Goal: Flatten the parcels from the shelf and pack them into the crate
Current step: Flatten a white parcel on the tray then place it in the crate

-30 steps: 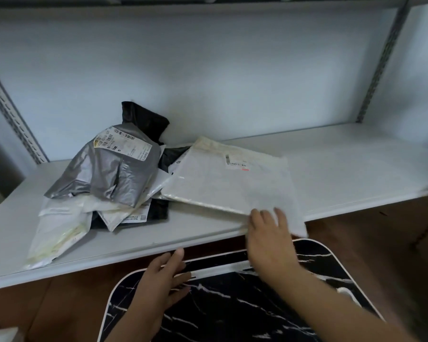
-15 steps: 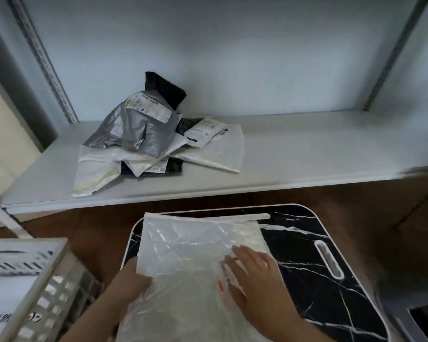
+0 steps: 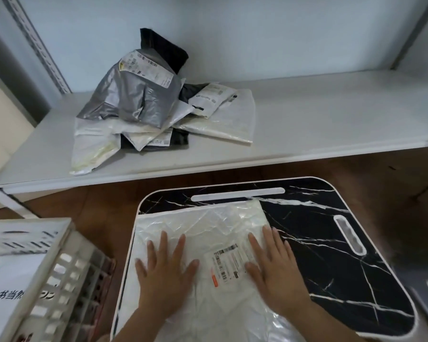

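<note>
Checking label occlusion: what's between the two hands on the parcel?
Head view: the shipping label lies between the left hand and right hand, on the white parcel.

Crinkled glossy plastic parcel (image 3: pixel 208 233)

white parcel (image 3: pixel 208 230) on black white-veined marble board (image 3: pixel 331 255).

Pale wall (image 3: pixel 257 33) behind a white metal rack; brown wooden floor (image 3: pixel 97 208); black marble-patterned table (image 3: pixel 331 267).
</note>
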`<state>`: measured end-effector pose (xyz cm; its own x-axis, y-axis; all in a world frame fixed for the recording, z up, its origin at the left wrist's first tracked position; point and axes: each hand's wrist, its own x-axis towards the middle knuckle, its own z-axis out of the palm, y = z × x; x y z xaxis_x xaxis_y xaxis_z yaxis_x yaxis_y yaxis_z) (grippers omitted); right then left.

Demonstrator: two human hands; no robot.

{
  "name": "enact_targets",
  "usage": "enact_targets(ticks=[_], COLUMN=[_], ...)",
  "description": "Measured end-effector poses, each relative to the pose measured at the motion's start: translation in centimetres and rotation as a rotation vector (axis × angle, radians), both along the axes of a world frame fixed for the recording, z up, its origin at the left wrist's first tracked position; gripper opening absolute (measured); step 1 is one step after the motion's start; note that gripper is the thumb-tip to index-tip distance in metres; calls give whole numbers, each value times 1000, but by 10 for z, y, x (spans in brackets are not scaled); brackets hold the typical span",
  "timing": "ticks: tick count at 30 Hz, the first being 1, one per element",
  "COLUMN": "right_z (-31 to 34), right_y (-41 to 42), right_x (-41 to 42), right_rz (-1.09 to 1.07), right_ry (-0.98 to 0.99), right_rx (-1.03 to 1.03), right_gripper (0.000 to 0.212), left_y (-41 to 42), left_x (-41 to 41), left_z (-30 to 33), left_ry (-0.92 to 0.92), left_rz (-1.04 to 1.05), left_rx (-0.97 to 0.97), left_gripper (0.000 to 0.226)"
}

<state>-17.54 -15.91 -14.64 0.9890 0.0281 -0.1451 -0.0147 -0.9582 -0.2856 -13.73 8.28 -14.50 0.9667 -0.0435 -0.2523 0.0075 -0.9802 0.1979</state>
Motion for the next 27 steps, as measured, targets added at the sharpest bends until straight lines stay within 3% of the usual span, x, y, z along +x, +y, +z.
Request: enact_targets(ticks=[5, 12, 27], right_z=[-30, -36, -43], right_y=[15, 20, 28], right_x=[6, 9, 16], right_rz=[55, 116, 59], right_ry=[-45, -82, 8], right_rx=[13, -140, -201], right_gripper=[74, 72, 66], left_y=[-9, -14, -26], left_x=[-7, -8, -2], left_z=[-29, -38, -40], left_ry=[-123, -209, -139], left_rz=[-27, -251, -200], left_rx=[-133, 44, 110], left_gripper=[86, 84, 62])
